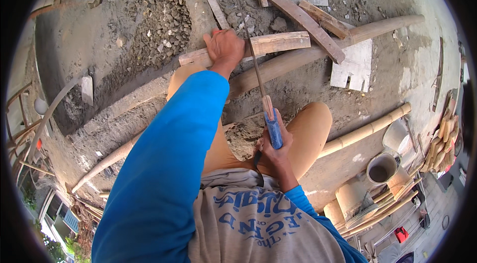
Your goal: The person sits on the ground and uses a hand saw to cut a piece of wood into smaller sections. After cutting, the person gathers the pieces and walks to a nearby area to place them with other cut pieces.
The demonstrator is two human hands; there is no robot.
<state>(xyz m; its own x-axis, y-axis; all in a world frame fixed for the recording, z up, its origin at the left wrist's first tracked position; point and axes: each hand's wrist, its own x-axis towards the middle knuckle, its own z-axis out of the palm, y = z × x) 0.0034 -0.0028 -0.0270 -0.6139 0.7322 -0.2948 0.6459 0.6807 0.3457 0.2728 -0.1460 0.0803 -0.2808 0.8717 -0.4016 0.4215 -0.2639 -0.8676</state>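
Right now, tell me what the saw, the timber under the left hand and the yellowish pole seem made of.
Saw blade: apparently metal by its thin straight strip, dull brownish.
Saw handle: apparently bare wood in front, tan; its blue grip could be tape or plastic.
Timber: wood, unpainted and rough, by its pale streaky faces.
Pole: likely bamboo, smooth, by its ring-like joints.

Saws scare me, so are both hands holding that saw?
No, only the right hand grips the saw; the left hand is on the wood.
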